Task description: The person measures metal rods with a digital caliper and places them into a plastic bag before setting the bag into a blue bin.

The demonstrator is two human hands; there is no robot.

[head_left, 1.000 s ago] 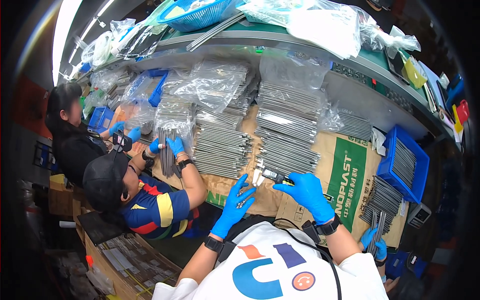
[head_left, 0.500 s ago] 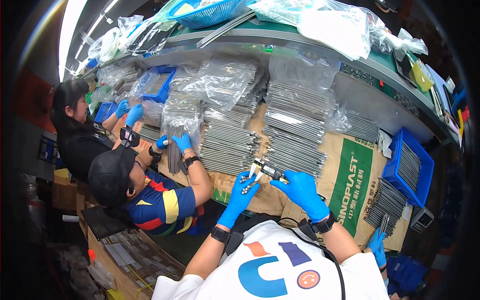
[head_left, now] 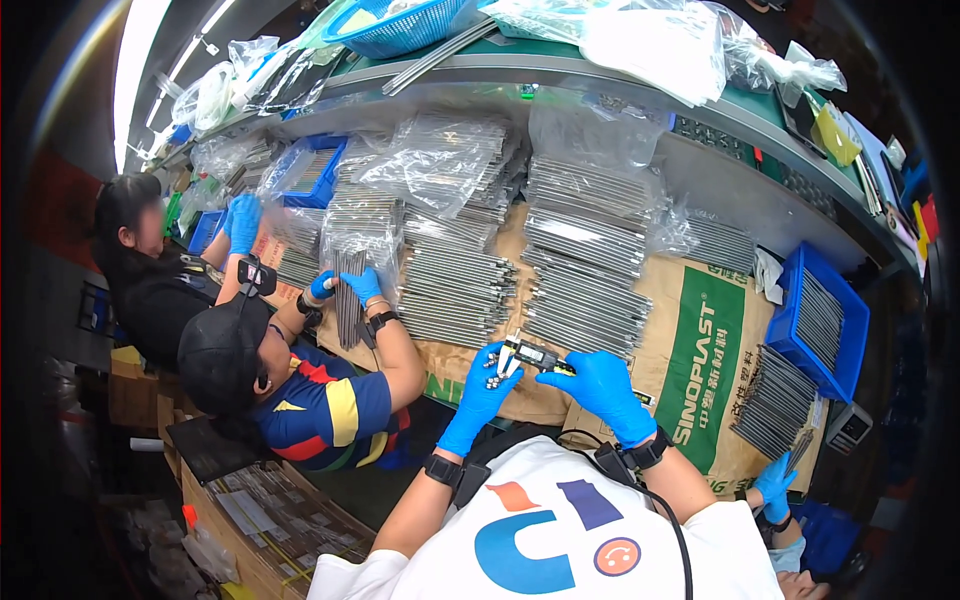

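Note:
My right hand (head_left: 605, 392), in a blue glove, is closed on a digital caliper (head_left: 534, 355) with a dark body and a small display. The caliper's jaws point left, over my left hand (head_left: 480, 402), also gloved in blue. Its fingers are curled round several metal rods (head_left: 491, 380), of which only the shiny ends show. The jaws lie at these ends; whether they touch one I cannot tell. Beyond my hands, rows of metal rods (head_left: 585, 300) lie on brown paper, with another stack (head_left: 455, 295) to the left.
A blue bin (head_left: 850, 365) of rods stands at the right, beside loose rods (head_left: 775, 395). A printed paper sack (head_left: 705, 365) covers the bench. Two co-workers sit at the left, one holding rods (head_left: 350, 305); another's gloved hand (head_left: 773, 485) holds rods at lower right. A shelf (head_left: 560, 70) spans the back.
The caliper has turned flatter and shifted slightly down and left, its jaws closer over my left hand. At lower right, the co-worker's hand and rods have moved a little right.

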